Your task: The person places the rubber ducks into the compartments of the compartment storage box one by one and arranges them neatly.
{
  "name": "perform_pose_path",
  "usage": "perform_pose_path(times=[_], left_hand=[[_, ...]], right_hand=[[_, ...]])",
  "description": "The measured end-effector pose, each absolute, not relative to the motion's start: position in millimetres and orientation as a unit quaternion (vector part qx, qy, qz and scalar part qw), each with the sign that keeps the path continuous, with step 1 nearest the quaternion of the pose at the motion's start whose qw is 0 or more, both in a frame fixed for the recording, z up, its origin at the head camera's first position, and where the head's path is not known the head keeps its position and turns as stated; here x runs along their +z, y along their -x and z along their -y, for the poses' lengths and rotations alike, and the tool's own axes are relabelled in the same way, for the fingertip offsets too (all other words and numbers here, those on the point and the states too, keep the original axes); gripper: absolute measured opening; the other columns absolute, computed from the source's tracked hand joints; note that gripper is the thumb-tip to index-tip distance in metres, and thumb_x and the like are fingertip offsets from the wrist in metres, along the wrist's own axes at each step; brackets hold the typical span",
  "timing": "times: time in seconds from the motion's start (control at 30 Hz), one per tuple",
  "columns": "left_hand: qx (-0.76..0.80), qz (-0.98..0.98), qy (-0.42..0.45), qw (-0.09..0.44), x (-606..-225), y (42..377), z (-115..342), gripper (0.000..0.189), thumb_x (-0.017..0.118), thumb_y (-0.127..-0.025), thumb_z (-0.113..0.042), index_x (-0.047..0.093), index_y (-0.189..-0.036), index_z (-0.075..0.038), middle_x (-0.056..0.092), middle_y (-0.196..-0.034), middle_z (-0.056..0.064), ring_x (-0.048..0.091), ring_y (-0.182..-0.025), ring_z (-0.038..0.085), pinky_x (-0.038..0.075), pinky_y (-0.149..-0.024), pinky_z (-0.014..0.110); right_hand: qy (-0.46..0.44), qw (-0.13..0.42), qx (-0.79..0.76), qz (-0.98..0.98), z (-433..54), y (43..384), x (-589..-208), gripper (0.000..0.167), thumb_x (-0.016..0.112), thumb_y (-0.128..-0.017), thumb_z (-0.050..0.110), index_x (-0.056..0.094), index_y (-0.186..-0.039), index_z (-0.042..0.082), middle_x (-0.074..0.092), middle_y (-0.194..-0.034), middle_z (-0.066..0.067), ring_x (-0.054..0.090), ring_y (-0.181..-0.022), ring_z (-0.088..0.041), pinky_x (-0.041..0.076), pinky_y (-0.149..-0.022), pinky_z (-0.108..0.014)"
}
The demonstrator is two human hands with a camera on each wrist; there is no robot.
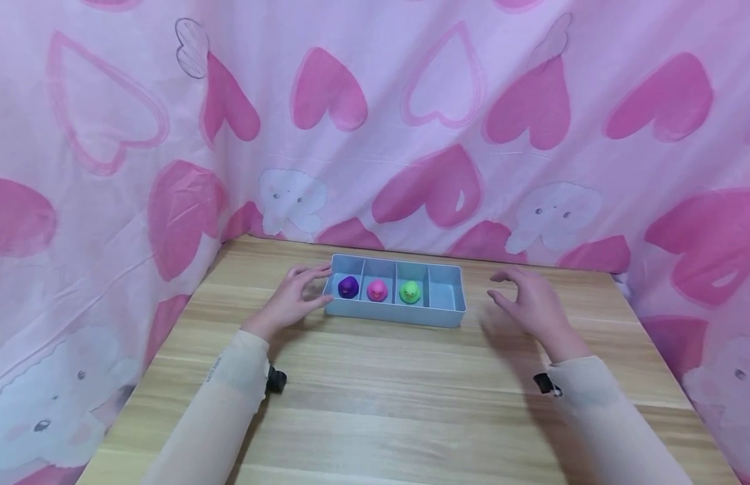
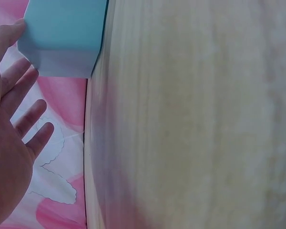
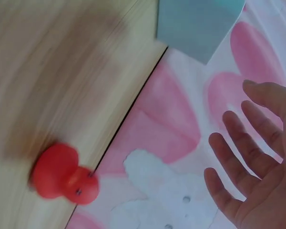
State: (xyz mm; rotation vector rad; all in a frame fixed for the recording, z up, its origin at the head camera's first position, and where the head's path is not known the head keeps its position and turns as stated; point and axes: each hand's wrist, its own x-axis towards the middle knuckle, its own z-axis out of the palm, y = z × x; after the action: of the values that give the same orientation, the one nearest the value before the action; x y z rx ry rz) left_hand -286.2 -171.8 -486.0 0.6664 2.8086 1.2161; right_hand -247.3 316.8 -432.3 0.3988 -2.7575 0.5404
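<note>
A grey-blue divided box (image 1: 394, 312) stands near the back of the table. A purple duck (image 1: 348, 287), a pink duck (image 1: 377, 290) and a green duck (image 1: 410, 292) sit one each in its first three compartments from the left; the rightmost holds nothing. My left hand (image 1: 292, 300) is at the box's left end, thumb and fingertips apart and touching its rim area. To the right of the box, my right hand (image 1: 532, 301) hovers with loosely bent fingers, holding nothing. In the right wrist view a red duck (image 3: 62, 174) lies on the table; the head view does not show it.
A wooden table (image 1: 375, 404) lies under the hands. Pink heart-patterned cloth (image 1: 387, 162) hangs behind it and along both sides. Each forearm has a small black wrist camera (image 1: 276, 380) at the cuff.
</note>
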Motion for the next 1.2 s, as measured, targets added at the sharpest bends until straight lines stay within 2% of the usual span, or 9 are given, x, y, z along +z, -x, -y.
perform_pose_path(times=[0.23,0.47,0.57,0.77,0.9,1.0,1.2], left_hand=[[0.388,-0.898,-0.208,0.007,-485,285,172,0.063,0.075,-0.095,-0.039,0.055,-0.15,-0.017,0.042,-0.164,-0.005,0.032,-0.145,0.031,0.038,-0.115,0.065],[0.386,-0.898,-0.211,-0.001,-484,284,175,0.063,0.076,-0.095,-0.036,0.055,-0.15,-0.012,0.043,-0.164,0.005,0.031,-0.146,0.036,0.035,-0.115,0.068],[0.39,-0.897,-0.211,-0.002,-483,284,174,0.063,0.077,-0.095,-0.035,0.055,-0.149,-0.012,0.044,-0.164,0.004,0.031,-0.145,0.035,0.035,-0.116,0.067],[0.388,-0.896,-0.217,-0.004,-484,286,171,0.064,0.076,-0.095,-0.038,0.055,-0.15,-0.015,0.043,-0.164,-0.003,0.032,-0.145,0.034,0.035,-0.116,0.066],[0.384,-0.897,-0.219,-0.009,-486,288,170,0.063,0.075,-0.095,-0.039,0.055,-0.15,-0.016,0.044,-0.164,0.0,0.033,-0.145,0.033,0.035,-0.116,0.066],[0.383,-0.898,-0.218,-0.007,-487,288,171,0.063,0.075,-0.095,-0.04,0.054,-0.15,-0.016,0.044,-0.164,0.002,0.033,-0.145,0.033,0.036,-0.116,0.065],[0.385,-0.898,-0.212,-0.001,-489,287,172,0.063,0.075,-0.095,-0.04,0.054,-0.151,-0.017,0.043,-0.164,-0.004,0.032,-0.146,0.032,0.036,-0.116,0.065]], right_hand=[[-0.113,0.151,0.182,0.965,-340,232,-437,0.029,0.079,-0.091,0.019,0.071,-0.116,0.007,0.072,-0.118,-0.017,0.063,-0.115,-0.04,0.048,-0.097,-0.062],[-0.09,0.147,0.177,0.969,-354,221,-447,0.034,0.081,-0.088,0.023,0.07,-0.117,0.007,0.071,-0.118,-0.017,0.066,-0.109,-0.041,0.047,-0.097,-0.063],[-0.074,0.135,0.175,0.972,-362,215,-451,0.039,0.082,-0.087,0.023,0.07,-0.119,0.006,0.07,-0.12,-0.02,0.063,-0.113,-0.044,0.043,-0.1,-0.065],[-0.041,0.114,0.173,0.977,-379,205,-458,0.045,0.085,-0.084,0.024,0.069,-0.123,0.009,0.067,-0.127,-0.024,0.053,-0.125,-0.049,0.027,-0.104,-0.073],[-0.026,0.091,0.177,0.98,-386,203,-462,0.049,0.085,-0.084,0.026,0.067,-0.127,0.008,0.064,-0.132,-0.024,0.049,-0.129,-0.049,0.021,-0.106,-0.075],[-0.017,0.079,0.174,0.981,-390,201,-464,0.051,0.086,-0.084,0.027,0.067,-0.127,0.007,0.063,-0.132,-0.025,0.048,-0.129,-0.049,0.019,-0.107,-0.076],[-0.007,0.064,0.169,0.983,-394,198,-470,0.052,0.087,-0.083,0.026,0.067,-0.126,0.005,0.063,-0.131,-0.026,0.05,-0.127,-0.049,0.022,-0.103,-0.077]])
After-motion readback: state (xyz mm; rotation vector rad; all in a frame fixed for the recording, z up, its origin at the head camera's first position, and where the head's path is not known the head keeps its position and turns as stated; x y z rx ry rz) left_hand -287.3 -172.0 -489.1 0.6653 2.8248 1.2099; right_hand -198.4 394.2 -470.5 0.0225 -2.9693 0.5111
